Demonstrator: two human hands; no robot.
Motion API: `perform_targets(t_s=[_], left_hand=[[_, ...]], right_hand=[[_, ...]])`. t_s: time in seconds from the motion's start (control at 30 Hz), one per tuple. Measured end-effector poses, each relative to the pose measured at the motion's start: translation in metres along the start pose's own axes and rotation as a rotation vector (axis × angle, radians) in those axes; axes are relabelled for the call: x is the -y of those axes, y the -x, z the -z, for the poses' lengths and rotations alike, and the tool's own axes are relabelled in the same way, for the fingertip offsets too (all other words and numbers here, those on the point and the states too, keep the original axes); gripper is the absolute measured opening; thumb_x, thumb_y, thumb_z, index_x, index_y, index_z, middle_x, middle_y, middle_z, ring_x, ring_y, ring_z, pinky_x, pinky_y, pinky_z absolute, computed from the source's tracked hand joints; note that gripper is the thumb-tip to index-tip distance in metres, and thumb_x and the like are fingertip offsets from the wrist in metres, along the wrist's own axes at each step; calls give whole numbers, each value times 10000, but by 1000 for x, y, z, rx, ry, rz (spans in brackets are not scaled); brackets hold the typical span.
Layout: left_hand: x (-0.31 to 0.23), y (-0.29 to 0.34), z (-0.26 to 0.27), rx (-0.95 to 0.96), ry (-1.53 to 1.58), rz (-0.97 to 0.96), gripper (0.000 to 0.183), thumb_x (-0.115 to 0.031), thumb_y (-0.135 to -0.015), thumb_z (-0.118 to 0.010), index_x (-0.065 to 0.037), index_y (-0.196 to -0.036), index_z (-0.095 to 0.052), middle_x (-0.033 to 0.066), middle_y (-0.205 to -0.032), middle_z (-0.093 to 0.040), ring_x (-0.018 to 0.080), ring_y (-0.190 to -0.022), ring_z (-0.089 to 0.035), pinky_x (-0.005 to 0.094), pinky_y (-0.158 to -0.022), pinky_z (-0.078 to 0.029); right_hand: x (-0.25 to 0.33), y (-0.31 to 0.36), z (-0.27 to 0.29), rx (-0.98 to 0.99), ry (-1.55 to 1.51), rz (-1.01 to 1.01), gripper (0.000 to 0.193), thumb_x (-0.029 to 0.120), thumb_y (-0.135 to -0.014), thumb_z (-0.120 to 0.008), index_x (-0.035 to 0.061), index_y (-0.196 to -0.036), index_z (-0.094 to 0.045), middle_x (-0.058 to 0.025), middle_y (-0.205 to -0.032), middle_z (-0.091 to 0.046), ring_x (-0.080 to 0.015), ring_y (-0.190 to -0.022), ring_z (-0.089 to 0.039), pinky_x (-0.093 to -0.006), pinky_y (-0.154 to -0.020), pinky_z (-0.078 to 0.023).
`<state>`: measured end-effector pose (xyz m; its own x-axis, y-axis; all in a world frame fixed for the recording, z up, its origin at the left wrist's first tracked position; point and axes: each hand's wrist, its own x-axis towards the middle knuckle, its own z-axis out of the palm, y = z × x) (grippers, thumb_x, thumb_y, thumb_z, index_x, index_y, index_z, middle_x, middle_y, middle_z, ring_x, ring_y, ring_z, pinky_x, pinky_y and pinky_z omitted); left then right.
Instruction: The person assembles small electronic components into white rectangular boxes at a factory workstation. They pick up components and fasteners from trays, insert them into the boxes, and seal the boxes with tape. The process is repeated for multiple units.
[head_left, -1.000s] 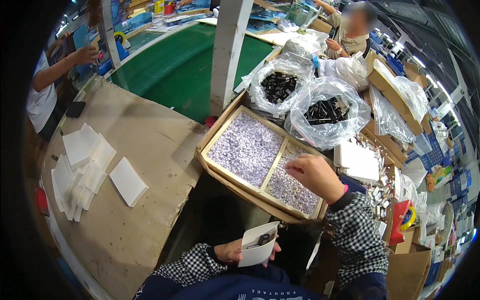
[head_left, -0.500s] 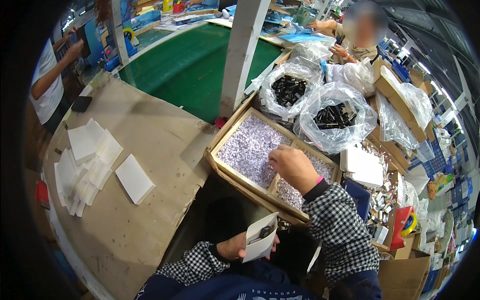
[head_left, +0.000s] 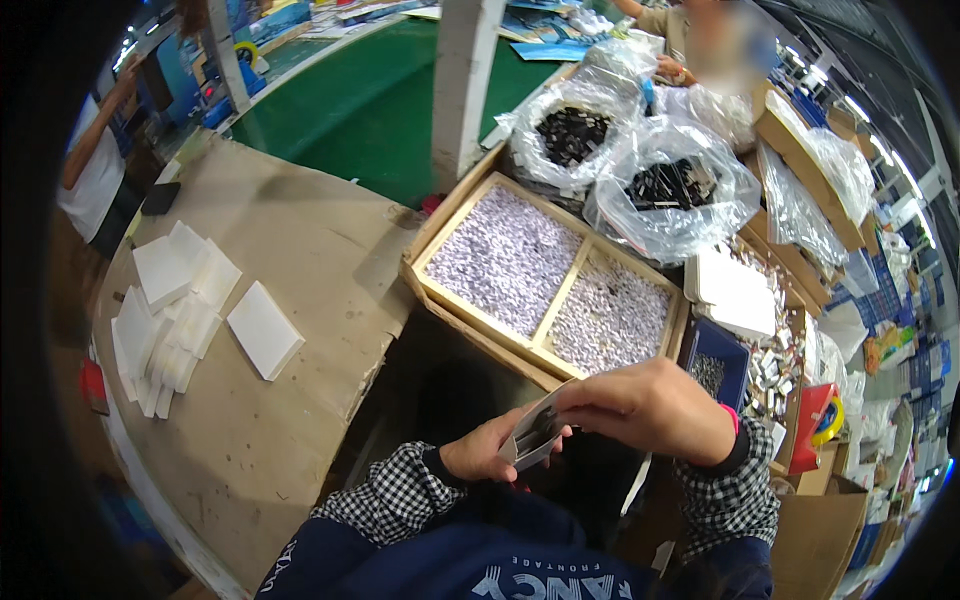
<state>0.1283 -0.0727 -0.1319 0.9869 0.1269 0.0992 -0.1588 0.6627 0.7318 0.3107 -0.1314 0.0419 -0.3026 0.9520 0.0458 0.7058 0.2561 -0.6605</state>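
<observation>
My left hand (head_left: 482, 449) grips a small open white envelope (head_left: 526, 453) with a few dark pieces inside. Over its mouth is my right hand (head_left: 655, 412), fingertips pinched together and dipping into the opening; whatever they hold is hidden. Just beyond the hands lies a wooden tray (head_left: 563, 291) split into two compartments. Many tiny whitish-violet pieces (head_left: 505, 258) fill the left compartment, and similar pale pieces (head_left: 612, 315) fill the right one.
White envelopes (head_left: 170, 315) lie piled on the brown table (head_left: 270, 440) at left. Clear bags (head_left: 660, 232) of black parts stand behind the tray. A blue bin (head_left: 735, 370) of small metal parts sits right of it. A post (head_left: 462, 90) rises behind; co-workers are at the far side.
My right hand has left the tray and come back to the envelope's mouth. The left hand stays low, still holding the envelope, which is now tilted. The view has shifted slightly.
</observation>
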Motion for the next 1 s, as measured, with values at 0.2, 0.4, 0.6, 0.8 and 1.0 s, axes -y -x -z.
perform_targets(t_s=[0.2,0.4,0.6,0.8,1.0], left_hand=[[14,-17,-16,91,13,74,1201,-384,-610,-867,-68,-1486,-109,90,-1436,-327,186,-1333,-311,338,-1098,-253],[27,-34,-26,181,7,112,1193,-318,-617,-874,-40,-1480,-100,86,-1485,-260,174,-1375,-235,326,-1124,-178],[42,-42,-33,143,-59,162,1224,-472,-497,-903,-22,-1416,-231,94,-1268,-440,186,-1139,-452,318,-949,-417],[56,-41,-27,268,-17,186,1199,-330,-625,-871,-13,-1474,-87,94,-1495,-238,174,-1380,-227,315,-1127,-166],[54,-41,-30,264,-41,202,1186,-362,-640,-856,-36,-1480,-85,104,-1449,-301,188,-1307,-339,326,-1075,-280]], right_hand=[[7,35,-1,17,120,6,162,123,-789,-693,57,-925,-636,-88,-710,-627,-256,-620,-634,-335,-543,-512],[15,78,6,-148,134,-86,196,81,-773,-707,64,-958,-644,-85,-708,-634,-255,-610,-639,-323,-546,-519],[-28,126,36,-359,431,-478,82,77,-788,-673,78,-871,-670,-86,-744,-658,-232,-639,-646,-289,-576,-512],[-85,151,26,-7,711,-683,185,225,-795,-645,95,-923,-680,-91,-841,-671,-274,-795,-644,-372,-695,-510],[-113,152,8,-89,613,-582,155,215,-785,-639,100,-880,-679,-77,-841,-659,-277,-801,-633,-368,-689,-506]])
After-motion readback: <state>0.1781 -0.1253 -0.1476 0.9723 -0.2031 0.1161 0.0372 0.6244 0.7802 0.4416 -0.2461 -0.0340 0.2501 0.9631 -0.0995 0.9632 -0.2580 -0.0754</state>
